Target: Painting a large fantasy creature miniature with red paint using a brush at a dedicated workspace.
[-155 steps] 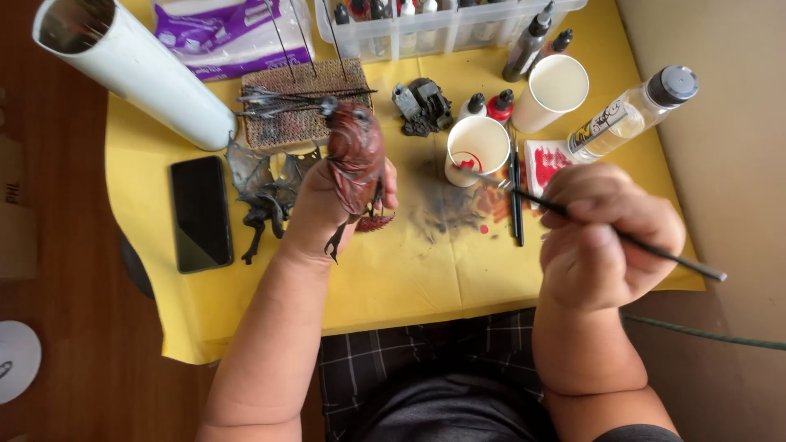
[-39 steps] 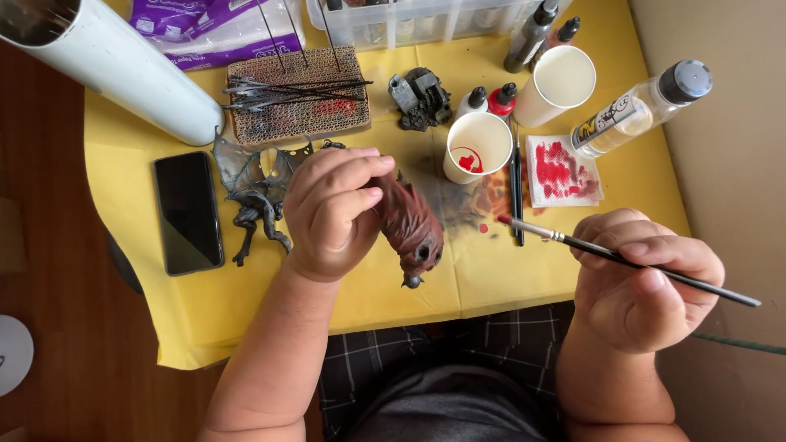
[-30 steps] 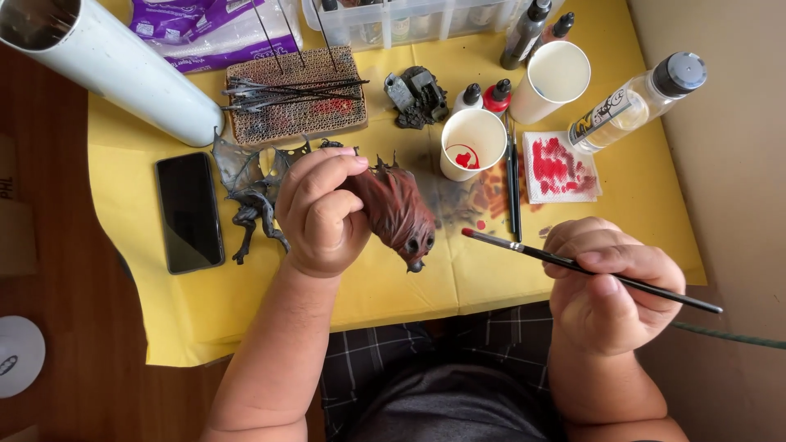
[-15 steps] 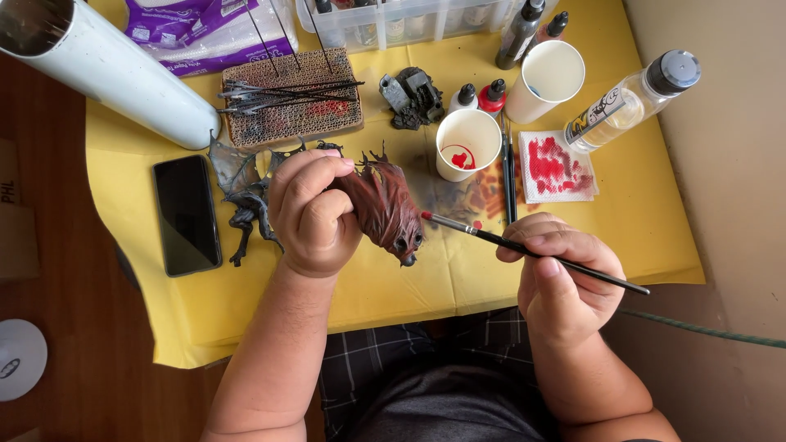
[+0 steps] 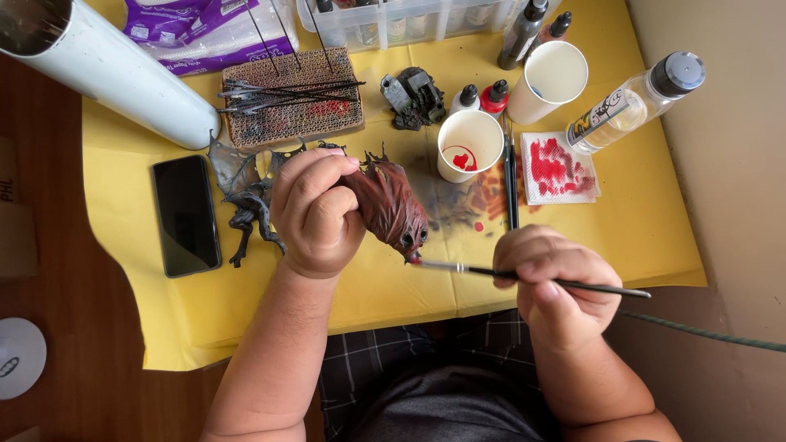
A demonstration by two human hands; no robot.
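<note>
My left hand grips a dark red, spiky creature figure, held tilted above the yellow table cover. My right hand holds a thin paintbrush almost level. Its red-tipped bristles touch the figure's lower end. Just beyond the figure stands a white paper cup with red paint inside. A white square pad smeared with red lies right of that cup.
A grey unpainted winged figure and a black phone lie left. A cardboard block stuck with thin rods, a white tube, small paint bottles, another cup, a clear bottle and a plastic bin sit behind.
My right hand swung the brush leftwards from the table's right side until its tip met the figure. My left hand turned the figure from upright to tilted with its end toward the brush.
</note>
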